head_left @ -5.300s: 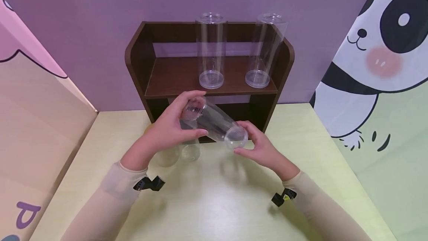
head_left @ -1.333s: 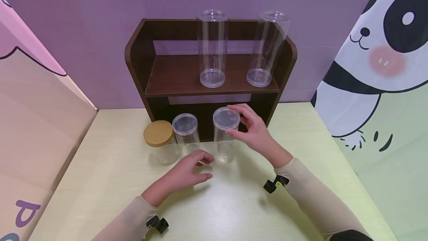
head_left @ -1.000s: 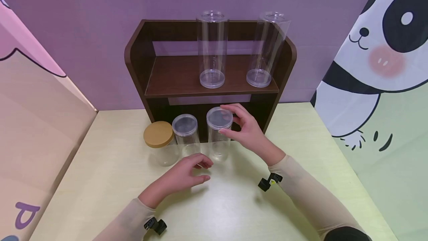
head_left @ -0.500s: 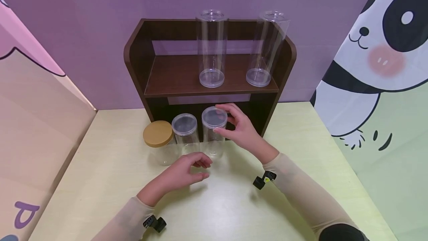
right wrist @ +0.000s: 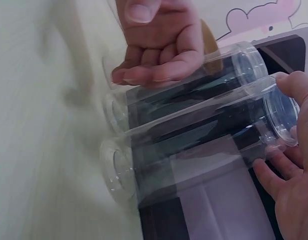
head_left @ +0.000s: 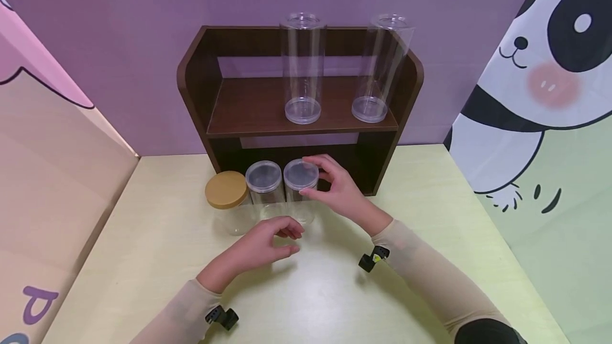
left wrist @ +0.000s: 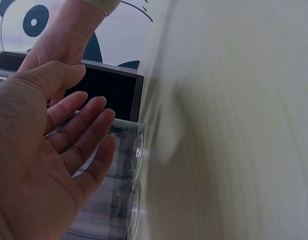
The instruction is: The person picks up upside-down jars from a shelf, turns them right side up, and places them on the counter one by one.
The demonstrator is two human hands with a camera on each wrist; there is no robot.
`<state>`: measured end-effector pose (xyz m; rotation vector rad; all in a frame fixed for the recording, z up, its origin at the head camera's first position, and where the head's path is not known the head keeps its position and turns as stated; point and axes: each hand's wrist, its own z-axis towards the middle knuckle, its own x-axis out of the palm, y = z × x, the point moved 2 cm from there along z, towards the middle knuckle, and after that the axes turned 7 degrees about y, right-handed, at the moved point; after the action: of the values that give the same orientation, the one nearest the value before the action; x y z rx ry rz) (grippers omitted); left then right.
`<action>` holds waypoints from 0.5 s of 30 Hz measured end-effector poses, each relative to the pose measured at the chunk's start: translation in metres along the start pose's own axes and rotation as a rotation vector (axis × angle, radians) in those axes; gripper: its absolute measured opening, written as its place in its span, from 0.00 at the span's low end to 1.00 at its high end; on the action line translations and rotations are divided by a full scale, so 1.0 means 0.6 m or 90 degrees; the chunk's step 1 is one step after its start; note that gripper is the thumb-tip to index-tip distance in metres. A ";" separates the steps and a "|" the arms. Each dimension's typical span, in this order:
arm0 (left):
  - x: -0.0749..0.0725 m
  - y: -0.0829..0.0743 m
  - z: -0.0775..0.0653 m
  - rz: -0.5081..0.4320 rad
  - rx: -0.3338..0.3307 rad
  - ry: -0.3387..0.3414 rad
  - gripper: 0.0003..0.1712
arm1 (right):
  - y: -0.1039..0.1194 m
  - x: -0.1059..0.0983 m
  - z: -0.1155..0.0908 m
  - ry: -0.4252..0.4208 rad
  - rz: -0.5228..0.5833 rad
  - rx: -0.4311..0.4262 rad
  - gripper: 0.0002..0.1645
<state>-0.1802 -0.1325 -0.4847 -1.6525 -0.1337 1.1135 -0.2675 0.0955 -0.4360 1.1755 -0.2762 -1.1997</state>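
My right hand (head_left: 337,187) holds a clear jar (head_left: 300,174) by its lidded top, thumb at the front and fingers behind. In the right wrist view the thumb and fingers of that hand (right wrist: 299,170) lie around the jar's rim (right wrist: 281,117). The jar stands upright on the table, close beside a second clear jar (head_left: 263,177). Left of that one is a wider jar with a tan lid (head_left: 226,190). My left hand (head_left: 265,243) hovers in front of the jars, fingers loosely bent and holding nothing; its palm shows in the left wrist view.
Behind the jars stands a dark brown two-level shelf rack (head_left: 258,105). On its upper board are two tall clear cylinders, one near the middle (head_left: 303,68) and one at the right (head_left: 382,68). The pale table (head_left: 315,301) spreads in front; a purple cloth hangs behind.
Earlier both hands held a clear jar tilted in the air. It then stood upright, my left hand off it, and my right hand has moved it left, close to the second jar.
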 end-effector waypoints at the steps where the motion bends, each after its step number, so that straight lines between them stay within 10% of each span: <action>1: 0.000 -0.001 0.000 -0.001 -0.001 0.001 0.20 | -0.001 0.001 0.000 0.001 -0.001 -0.003 0.40; 15: 0.005 -0.001 0.004 -0.012 0.005 0.000 0.19 | -0.021 0.008 -0.003 -0.007 -0.004 0.000 0.41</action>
<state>-0.1802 -0.1289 -0.4860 -1.6403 -0.1446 1.0991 -0.2712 0.0937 -0.4492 1.1699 -0.2811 -1.2123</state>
